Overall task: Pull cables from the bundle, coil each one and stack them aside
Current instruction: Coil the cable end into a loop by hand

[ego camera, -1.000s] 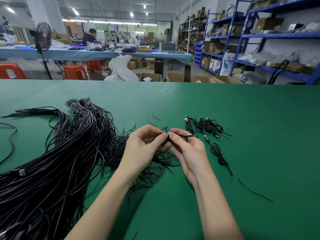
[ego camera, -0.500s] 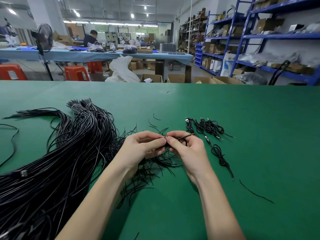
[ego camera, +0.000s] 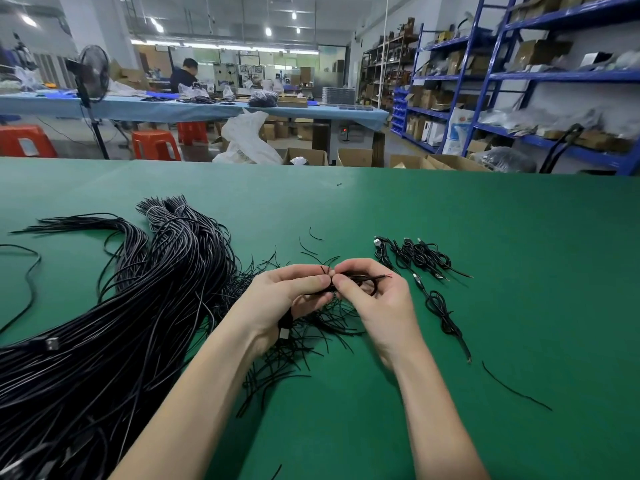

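Coiling one cable, mid-table.
Bundle (ego camera: 114,306) lies left; my left hand (ego camera: 284,296) and right hand (ego camera: 377,299) both pinch the cable (ego camera: 360,280) between them. I'd keep loops tight before adding it to the stack (ego camera: 419,256) far right.

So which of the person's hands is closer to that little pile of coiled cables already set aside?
Right. The right hand sits just beside the pile of coiled cables, which lies slightly beyond and to its right. The left hand is farther off, on the other side of the right hand.
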